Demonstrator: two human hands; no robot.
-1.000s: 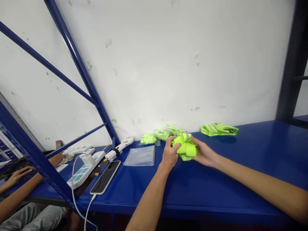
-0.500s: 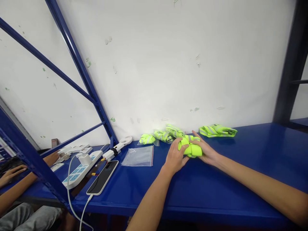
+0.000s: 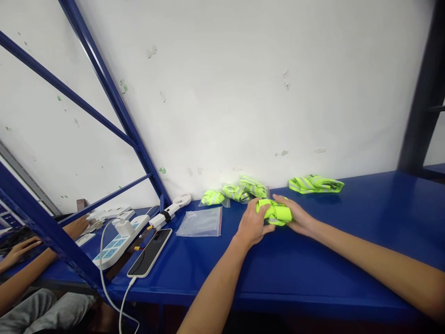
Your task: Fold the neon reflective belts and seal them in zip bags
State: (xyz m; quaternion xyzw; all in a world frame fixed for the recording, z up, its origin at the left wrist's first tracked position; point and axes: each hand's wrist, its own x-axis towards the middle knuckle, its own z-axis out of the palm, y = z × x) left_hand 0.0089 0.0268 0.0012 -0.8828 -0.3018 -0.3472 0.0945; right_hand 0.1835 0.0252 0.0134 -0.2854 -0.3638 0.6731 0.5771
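Between my two hands is a rolled bundle of neon yellow reflective strap (image 3: pixel 280 213), just above the blue table. My left hand (image 3: pixel 251 223) grips its left end, thumb over the top. From the right, my right hand (image 3: pixel 297 217) closes round the other end; some of its fingers are hidden behind the roll. Behind my hands, several more yellow strap bundles with grey stripes (image 3: pixel 239 191) lie in clear bags against the wall. Another folded bundle of yellow reflective strap (image 3: pixel 315 184) lies farther right. A flat clear zip bag (image 3: pixel 199 222) rests left of my left hand.
Left of the bag are a phone (image 3: pixel 150 253) on a white cable, a small white fan (image 3: pixel 182 200) and a power strip (image 3: pixel 120 241). A blue metal frame (image 3: pixel 130 134) rises there. Beyond it, another person's arms (image 3: pixel 34 260) rest on the neighbouring table.
The strap bundle has become a tighter, more compact roll, and my right fingers have curled in closer around it. The view has shifted slightly.
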